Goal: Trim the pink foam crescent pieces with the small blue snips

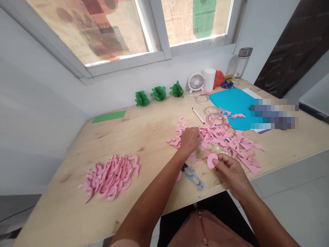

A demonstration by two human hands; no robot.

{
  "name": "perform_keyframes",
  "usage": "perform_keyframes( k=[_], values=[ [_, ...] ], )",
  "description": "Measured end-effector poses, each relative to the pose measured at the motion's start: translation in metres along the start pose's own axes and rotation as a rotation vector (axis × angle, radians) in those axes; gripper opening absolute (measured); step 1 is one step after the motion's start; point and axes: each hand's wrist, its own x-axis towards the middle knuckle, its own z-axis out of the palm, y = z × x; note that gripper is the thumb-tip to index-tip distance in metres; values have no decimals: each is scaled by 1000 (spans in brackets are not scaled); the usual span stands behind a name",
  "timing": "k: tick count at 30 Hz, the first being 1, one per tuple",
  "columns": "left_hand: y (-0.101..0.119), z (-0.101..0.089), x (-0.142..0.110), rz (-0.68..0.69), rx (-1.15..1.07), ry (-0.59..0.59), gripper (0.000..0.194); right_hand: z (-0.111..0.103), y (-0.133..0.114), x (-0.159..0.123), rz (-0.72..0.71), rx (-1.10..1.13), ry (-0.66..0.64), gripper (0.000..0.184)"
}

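Observation:
A small rounded piece of pink paper (212, 161) is pinched between the thumb and fingers of my right hand (230, 171), just above the table's front part. My left hand (190, 140) is curled at the left side of the pink paper scraps (218, 135); its fingertips are hidden, so I cannot make out what they hold. Between my arms lies a light-blue utility knife (194, 178), its upper end partly behind my left forearm. To the left, curved pink paper cut-outs (113, 176) form a heap.
Metal rings (216, 119) and a white pen (198, 115) lie behind the scraps, near blue sheets (231, 103). Green paper ornaments (158, 93), a small fan (196, 82) and a glass bottle (241, 67) stand along the wall. A green paper strip (109, 116) lies back left.

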Motion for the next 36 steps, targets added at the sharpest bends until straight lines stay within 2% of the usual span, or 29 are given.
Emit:
perform_keyframes(
  k=[7, 13, 16, 18, 21, 29, 36],
  values=[
    [-8, -17, -33, -76, -388, 4, 11, 0, 2, 1, -11, 15, 13, 29],
    [-6, -19, -68, -141, -804, -53, 14, 4, -3, 0, -83, -69, 71, 24],
    [-3, -19, -78, -226, -1119, -72, 14, 4, -1, 2, -117, -98, 78, 24],
    [-2, -18, -82, -240, -1211, -56, 13, 4, 1, 3, -118, -103, 84, 25],
    [1, -17, -87, -216, -1172, 15, 16, 5, 3, 3, -86, -101, 85, 26],
    [15, -17, -106, -32, -673, 295, 12, 14, -1, 1, -82, -58, 73, 24],
    [17, -10, -114, 58, -589, 361, 23, 15, 0, 0, -65, 15, 47, 28]
  ],
)
